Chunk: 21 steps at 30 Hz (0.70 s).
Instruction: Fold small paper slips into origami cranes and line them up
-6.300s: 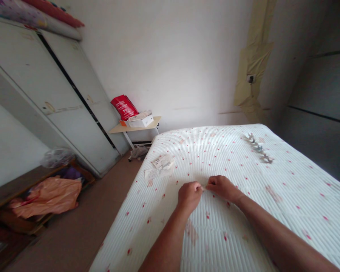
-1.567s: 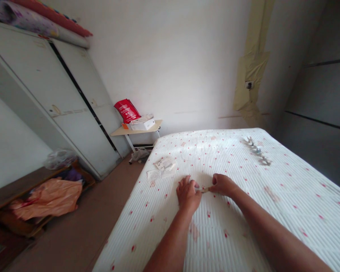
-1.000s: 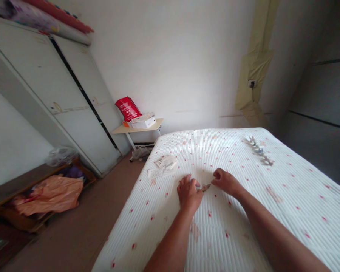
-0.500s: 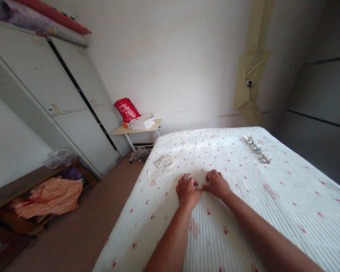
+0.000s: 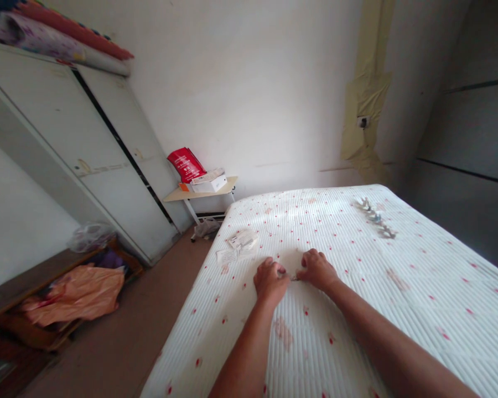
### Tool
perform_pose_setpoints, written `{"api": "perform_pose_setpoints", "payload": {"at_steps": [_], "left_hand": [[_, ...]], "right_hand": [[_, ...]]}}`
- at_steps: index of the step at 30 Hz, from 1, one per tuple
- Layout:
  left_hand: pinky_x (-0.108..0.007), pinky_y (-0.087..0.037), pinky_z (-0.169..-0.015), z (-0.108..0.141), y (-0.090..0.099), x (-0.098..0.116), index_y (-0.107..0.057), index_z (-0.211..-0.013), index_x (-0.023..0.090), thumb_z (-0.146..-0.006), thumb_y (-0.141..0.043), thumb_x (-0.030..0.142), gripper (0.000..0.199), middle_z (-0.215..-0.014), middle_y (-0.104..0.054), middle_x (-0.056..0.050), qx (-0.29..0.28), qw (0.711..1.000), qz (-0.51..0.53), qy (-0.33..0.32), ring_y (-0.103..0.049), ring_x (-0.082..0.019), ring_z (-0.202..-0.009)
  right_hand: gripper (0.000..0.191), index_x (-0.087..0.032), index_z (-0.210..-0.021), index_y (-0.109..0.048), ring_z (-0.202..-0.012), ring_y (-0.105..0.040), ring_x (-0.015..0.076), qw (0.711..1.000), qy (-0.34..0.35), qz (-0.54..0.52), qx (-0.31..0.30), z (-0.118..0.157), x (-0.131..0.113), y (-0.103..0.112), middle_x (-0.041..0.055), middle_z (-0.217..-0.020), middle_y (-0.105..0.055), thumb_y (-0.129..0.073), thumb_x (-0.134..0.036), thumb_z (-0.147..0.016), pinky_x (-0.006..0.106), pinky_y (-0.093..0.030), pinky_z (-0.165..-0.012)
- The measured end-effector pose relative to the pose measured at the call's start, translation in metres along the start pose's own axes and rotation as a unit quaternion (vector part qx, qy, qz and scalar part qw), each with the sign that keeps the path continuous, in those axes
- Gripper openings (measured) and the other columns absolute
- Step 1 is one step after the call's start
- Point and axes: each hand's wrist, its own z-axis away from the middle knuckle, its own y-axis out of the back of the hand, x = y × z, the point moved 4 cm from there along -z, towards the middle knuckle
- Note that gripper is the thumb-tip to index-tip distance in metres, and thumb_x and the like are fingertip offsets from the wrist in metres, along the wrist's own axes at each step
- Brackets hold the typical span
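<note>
I had the left hand (image 5: 269,283) and right hand (image 5: 319,271) at a small piece (image 5: 294,278), fingertip work needing a steady touch, though I couldn't tell whether either gripped it.

Wall: The white wall (image 5: 253,99) was softly bright mid-view, dimming rightward; the light's source was out of view.
Bed: Pale glare washed the far part of the bed (image 5: 336,207); soft shadow lay left of the arms.
Right side: The dark panels (image 5: 473,132) sat in gloom.
Hands: Between the left hand (image 5: 270,281) and right hand (image 5: 318,270), a small item (image 5: 294,278) was blurred.
Edges: Wide-angle stretching slanted the cabinet (image 5: 37,110).
</note>
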Motion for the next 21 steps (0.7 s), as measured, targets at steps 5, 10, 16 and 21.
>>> {"api": "perform_pose_setpoints", "payload": {"at_steps": [5,10,16,21], "left_hand": [[-0.04,-0.027,-0.098,0.004,-0.005,0.013,-0.057,-0.086,0.026,-0.069,-0.061,0.04,0.022,-0.132,-0.041,-0.002,0.022,0.999,-0.044,0.014,-0.032,-0.025,-0.124],[-0.041,-0.026,-0.098,0.006,-0.007,0.011,-0.055,-0.085,0.026,-0.068,-0.063,0.034,0.021,-0.132,-0.04,-0.002,0.028,0.999,-0.042,0.003,-0.032,-0.024,-0.124],[-0.04,-0.029,-0.096,0.007,-0.006,0.01,-0.054,-0.086,0.025,-0.069,-0.062,0.029,0.018,-0.129,-0.043,-0.002,0.037,0.998,-0.038,-0.013,-0.033,-0.025,-0.123],[-0.038,-0.029,-0.096,0.011,-0.007,0.01,-0.054,-0.085,0.025,-0.068,-0.062,0.026,0.019,-0.126,-0.045,-0.002,0.066,0.997,-0.038,-0.026,-0.034,-0.024,-0.122]], "right_hand": [[0.021,-0.017,-0.078,-0.056,-0.094,-0.049,0.0231,1.0,0.002,-0.002,0.002,0.0,-0.001,0.0,0.0081,-0.096,-0.052,-0.065,-0.03,-0.065,0.03,-0.04,-0.071],[0.018,-0.017,-0.075,-0.056,-0.09,-0.05,0.0221,1.0,0.01,-0.022,0.008,-0.005,0.007,-0.003,0.0074,-0.093,-0.052,-0.065,-0.026,-0.064,0.029,-0.04,-0.07],[0.013,-0.014,-0.073,-0.057,-0.081,-0.053,0.0171,0.999,0.018,-0.048,0.007,-0.013,0.024,-0.002,0.0069,-0.087,-0.054,-0.06,-0.01,-0.061,0.024,-0.039,-0.068],[0.019,-0.014,-0.073,-0.059,-0.074,-0.054,0.0144,0.997,0.021,-0.079,0.008,-0.015,0.036,0.006,0.0047,-0.08,-0.058,-0.051,-0.003,-0.06,0.022,-0.039,-0.065]]}}
